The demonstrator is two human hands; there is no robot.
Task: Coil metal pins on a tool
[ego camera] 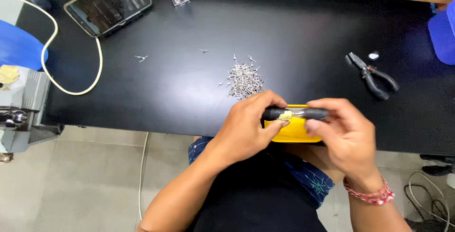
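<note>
My left hand (249, 125) and my right hand (343, 130) both grip a short black cylindrical piece (296, 114) held level over the table's near edge. A pale bit of tape or label shows at its middle, beside a shiny metal part. Under it sits a yellow container (296, 132), partly hidden by my fingers. Just beyond my left hand lies a heap of small metal pins (243, 80) on the black table (189, 85). My right wrist wears a red braided band.
Black-handled pliers (374, 78) lie at the right. A tablet (108, 4) with a white cable (71, 78) leans at the back left. Two stray pins (141, 58) lie apart from the heap. A grey vise (21, 108) stands off the table's left end.
</note>
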